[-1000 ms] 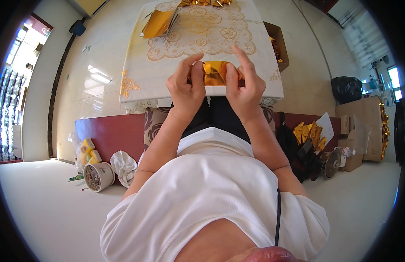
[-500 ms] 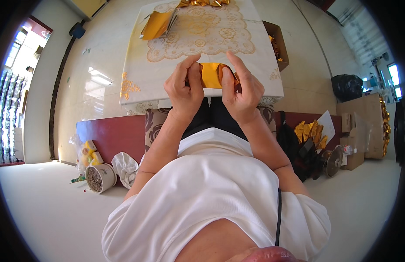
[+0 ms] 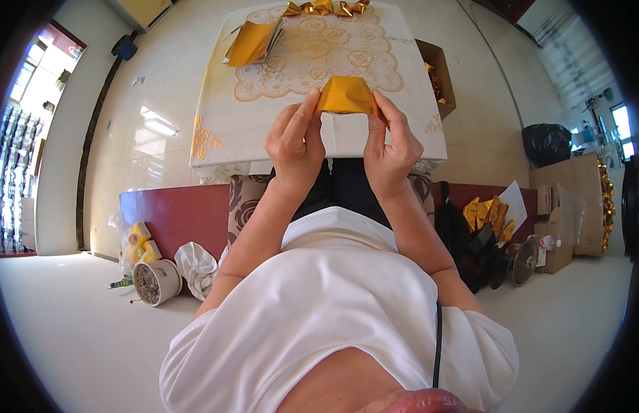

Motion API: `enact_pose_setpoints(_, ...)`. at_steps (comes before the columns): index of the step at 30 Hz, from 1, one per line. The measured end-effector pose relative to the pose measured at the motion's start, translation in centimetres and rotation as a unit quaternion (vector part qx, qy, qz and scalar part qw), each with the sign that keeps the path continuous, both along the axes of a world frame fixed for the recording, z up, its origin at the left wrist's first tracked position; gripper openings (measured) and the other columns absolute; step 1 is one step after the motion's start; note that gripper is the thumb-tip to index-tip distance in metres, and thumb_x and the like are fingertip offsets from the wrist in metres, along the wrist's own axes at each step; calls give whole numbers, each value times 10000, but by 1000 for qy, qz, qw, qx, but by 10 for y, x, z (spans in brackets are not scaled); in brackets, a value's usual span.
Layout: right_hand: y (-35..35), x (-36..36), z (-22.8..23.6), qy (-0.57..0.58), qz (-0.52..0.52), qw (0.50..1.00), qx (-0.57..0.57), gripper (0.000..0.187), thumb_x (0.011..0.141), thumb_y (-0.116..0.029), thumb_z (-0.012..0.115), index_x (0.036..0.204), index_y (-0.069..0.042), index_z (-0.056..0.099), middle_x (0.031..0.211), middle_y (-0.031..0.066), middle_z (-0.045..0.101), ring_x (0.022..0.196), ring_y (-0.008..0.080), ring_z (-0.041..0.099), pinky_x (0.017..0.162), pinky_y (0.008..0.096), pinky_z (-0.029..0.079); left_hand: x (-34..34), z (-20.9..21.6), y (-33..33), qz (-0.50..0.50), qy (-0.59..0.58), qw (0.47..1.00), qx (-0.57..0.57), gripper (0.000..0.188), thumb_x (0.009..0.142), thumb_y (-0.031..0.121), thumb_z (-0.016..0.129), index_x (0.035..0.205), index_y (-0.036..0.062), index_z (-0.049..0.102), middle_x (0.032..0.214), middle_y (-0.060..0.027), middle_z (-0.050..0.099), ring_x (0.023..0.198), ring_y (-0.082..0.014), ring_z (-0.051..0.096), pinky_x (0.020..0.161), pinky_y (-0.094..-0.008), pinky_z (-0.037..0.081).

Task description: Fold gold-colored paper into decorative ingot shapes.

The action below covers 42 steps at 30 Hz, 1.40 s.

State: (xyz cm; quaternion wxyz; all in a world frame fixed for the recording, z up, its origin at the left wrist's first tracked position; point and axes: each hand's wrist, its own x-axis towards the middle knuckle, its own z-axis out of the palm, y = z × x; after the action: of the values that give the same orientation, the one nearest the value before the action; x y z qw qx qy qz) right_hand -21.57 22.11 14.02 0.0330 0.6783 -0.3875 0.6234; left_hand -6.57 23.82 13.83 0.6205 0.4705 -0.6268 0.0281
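A folded piece of gold foil paper [image 3: 345, 94] is held up between my two hands, above the near part of the table. It has a raised, boat-like shape with a broad flat face. My left hand [image 3: 297, 141] pinches its left end between thumb and fingers. On the other end, the thumb and fingers of my right hand [image 3: 393, 141] are closed in the same way. A stack of gold sheets [image 3: 251, 43] lies at the table's far left. Several folded gold foil pieces [image 3: 326, 8] sit in a row along the far edge.
The table [image 3: 264, 124] has a white cloth with gold flower patterns. A cardboard box [image 3: 436, 76] with gold pieces stands by its right side. Crumpled gold foil [image 3: 490, 215] lies on the bench at right. A white tub [image 3: 158, 282] and crumpled white cloth [image 3: 196, 268] are at left.
Both hands have moved slightly away from my body. The gold paper piece has turned and opened out, showing a broader face, and my fingertips now grip its ends.
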Motion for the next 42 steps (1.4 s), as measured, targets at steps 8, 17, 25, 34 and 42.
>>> enact_pose_setpoints(8, -7, -2, -11, -46, 97, 986, 124, 165, 953, 24, 683, 1117, 29, 702, 891, 177, 758, 772, 261, 770, 669, 304, 593, 6, -1, -7, -8, -26, 999, -29, 152, 913, -2, 718, 1064, -13, 735, 777, -131, 656, 647, -259, 623, 589, -344, 505)
enact_pose_setpoints(17, 4, 0, 4, -28, 102, 985, 136, 179, 952, 9, 684, 1128, 21, 713, 843, 119, 708, 752, 223, 739, 648, 308, 580, 16, 5, -2, 10, -101, 994, -42, 142, 908, 13, 741, 1049, 2, 731, 725, -92, 628, 627, -253, 601, 570, -342, 485)
enact_pose_setpoints(25, -9, -1, -11, -85, 119, 980, 134, 324, 906, 91, 674, 1222, 23, 681, 929, 140, 699, 823, 276, 720, 708, 330, 579, 8, -8, -8, 17, -29, 998, -50, 355, 870, -117, 666, 1196, 6, 734, 942, -132, 719, 798, -229, 709, 712, -312, 561)
enact_pose_setpoints(34, -3, -1, 2, 38, 67, 996, 45, 327, 899, 108, 634, 1217, 41, 675, 1016, 174, 699, 875, 336, 721, 756, 370, 594, 10, -13, -7, 20, -22, 999, -23, 382, 877, -126, 662, 1222, 21, 735, 954, -125, 714, 795, -223, 701, 711, -300, 554)
enact_pose_setpoints(42, -9, -5, -5, 13, 98, 989, 108, 231, 925, 41, 657, 1153, 36, 690, 899, 152, 676, 763, 294, 694, 663, 350, 568, 15, -19, -18, -19, -64, 998, 0, 279, 880, -114, 667, 1144, -35, 711, 874, -143, 677, 708, -269, 651, 640, -348, 531)
